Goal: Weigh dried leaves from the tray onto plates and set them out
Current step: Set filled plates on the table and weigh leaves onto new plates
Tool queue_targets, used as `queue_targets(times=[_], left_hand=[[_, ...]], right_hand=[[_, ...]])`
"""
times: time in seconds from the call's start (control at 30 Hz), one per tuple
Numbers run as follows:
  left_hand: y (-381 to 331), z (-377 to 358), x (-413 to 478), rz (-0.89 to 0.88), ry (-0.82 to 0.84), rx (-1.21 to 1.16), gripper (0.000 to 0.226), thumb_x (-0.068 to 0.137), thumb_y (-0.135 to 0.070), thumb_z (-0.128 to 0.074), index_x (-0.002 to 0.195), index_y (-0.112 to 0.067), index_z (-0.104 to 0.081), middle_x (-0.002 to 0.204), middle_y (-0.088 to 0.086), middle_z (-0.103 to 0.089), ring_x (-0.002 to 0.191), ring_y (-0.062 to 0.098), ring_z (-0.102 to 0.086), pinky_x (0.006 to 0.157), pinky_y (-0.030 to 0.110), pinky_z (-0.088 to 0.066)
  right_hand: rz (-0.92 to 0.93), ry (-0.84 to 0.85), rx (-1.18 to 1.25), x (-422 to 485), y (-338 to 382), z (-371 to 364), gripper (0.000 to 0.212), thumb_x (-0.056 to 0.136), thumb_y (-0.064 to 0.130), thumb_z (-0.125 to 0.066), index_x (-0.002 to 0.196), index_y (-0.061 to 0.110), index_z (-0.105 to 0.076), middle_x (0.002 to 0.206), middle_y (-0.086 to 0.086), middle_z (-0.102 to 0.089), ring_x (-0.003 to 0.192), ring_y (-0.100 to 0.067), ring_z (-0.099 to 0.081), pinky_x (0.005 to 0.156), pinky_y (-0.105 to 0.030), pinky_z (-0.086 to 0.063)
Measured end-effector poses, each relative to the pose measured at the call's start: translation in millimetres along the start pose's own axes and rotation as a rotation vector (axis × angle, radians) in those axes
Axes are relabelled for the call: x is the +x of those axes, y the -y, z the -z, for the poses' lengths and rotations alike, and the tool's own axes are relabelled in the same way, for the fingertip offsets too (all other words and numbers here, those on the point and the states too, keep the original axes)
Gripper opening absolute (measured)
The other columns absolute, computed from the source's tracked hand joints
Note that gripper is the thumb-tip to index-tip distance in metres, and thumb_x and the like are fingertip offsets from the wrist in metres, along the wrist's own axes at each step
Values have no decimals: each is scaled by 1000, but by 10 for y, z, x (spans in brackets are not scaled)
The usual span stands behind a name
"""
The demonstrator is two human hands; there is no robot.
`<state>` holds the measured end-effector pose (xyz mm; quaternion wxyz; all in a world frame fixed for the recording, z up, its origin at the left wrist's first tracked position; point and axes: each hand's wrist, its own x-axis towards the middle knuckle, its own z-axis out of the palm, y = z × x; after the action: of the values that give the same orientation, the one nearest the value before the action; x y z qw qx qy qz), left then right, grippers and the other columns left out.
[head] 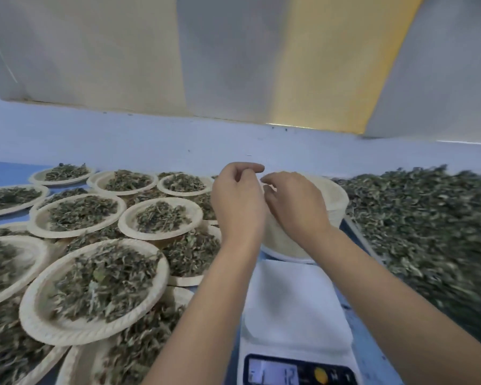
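Observation:
A stack of empty pale plates stands behind the white scale, whose platform is bare and whose display is lit. Both hands hover over the stack's top. My left hand has its fingers curled, thumb and forefinger near the stack's left rim. My right hand is beside it with fingers bent down onto the top plate's edge; whether it grips a plate is unclear. Dried green leaves lie heaped on the tray at the right.
Several filled plates of leaves overlap in layers across the left half of the blue table. A pale wall runs close behind. The tray's rim borders the scale on the right.

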<state>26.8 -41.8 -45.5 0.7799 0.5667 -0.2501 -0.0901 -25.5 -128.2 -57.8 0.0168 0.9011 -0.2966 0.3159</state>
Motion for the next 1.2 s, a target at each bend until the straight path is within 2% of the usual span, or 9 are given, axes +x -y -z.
queue_targets(times=[0.1,0.27,0.43,0.6,0.7,0.77,0.93,1.03,1.2], left_hand=[[89,-127,-96,45,21,-5,35,84,-1,-42,70,-23,-65,81,-4,-66,77,16,-58,79,36,-46],[181,-224,-175,81,34,-21,33,82,1,-43,69,-20,-65,77,-5,-63,78,14,-54,83,37,-46],[211,-216,-223,82,32,-5,33,82,-1,-42,69,-21,-65,79,-7,-65,87,11,-60,92,42,-49],[204,-213,-222,95,42,-23,33,82,0,-42,69,-20,-65,77,-6,-64,87,13,-59,93,47,-48],[204,-215,-226,103,42,-30,33,82,0,-42,69,-19,-65,76,-6,-63,86,13,-59,93,47,-48],[205,-222,-231,101,44,-30,33,82,0,-43,69,-19,-65,76,-5,-63,85,13,-58,92,44,-48],[229,-227,-231,93,52,-27,32,82,0,-43,70,-20,-65,78,-5,-65,86,13,-59,87,36,-47],[240,-229,-233,97,49,-38,32,81,1,-44,69,-20,-65,74,-5,-64,78,9,-58,77,31,-46],[249,-231,-216,100,48,-33,33,83,1,-43,69,-19,-66,75,-3,-64,84,15,-59,85,37,-47]], right_hand=[[-11,22,-154,-119,-217,1,22,98,21,-37,85,14,-52,95,-9,-63,90,-29,-57,64,-35,-36],[65,-4,-240,-212,-275,-33,22,96,11,-40,111,15,-57,101,-4,-60,98,-24,-53,64,-31,-32],[54,-11,-239,-193,-273,-47,27,95,7,-42,116,12,-58,100,-7,-60,97,-26,-52,66,-31,-30],[78,28,-245,-206,-244,-19,32,91,3,-42,119,11,-55,104,-7,-59,99,-25,-51,70,-29,-31],[73,42,-254,-191,-243,2,24,93,5,-42,111,11,-57,101,-8,-60,97,-26,-52,69,-30,-31],[62,39,-250,-186,-247,11,20,94,7,-42,104,11,-58,98,-8,-60,95,-27,-52,67,-30,-30],[75,45,-271,-195,-237,6,25,92,4,-41,110,10,-57,100,-8,-58,94,-24,-50,66,-28,-26],[103,57,-278,-207,-233,-2,29,90,0,-40,114,9,-55,104,-9,-56,100,-25,-48,67,-25,-23],[146,19,-265,-223,-262,-25,39,88,-1,-38,124,9,-50,111,-9,-54,105,-24,-44,84,-30,-32]])
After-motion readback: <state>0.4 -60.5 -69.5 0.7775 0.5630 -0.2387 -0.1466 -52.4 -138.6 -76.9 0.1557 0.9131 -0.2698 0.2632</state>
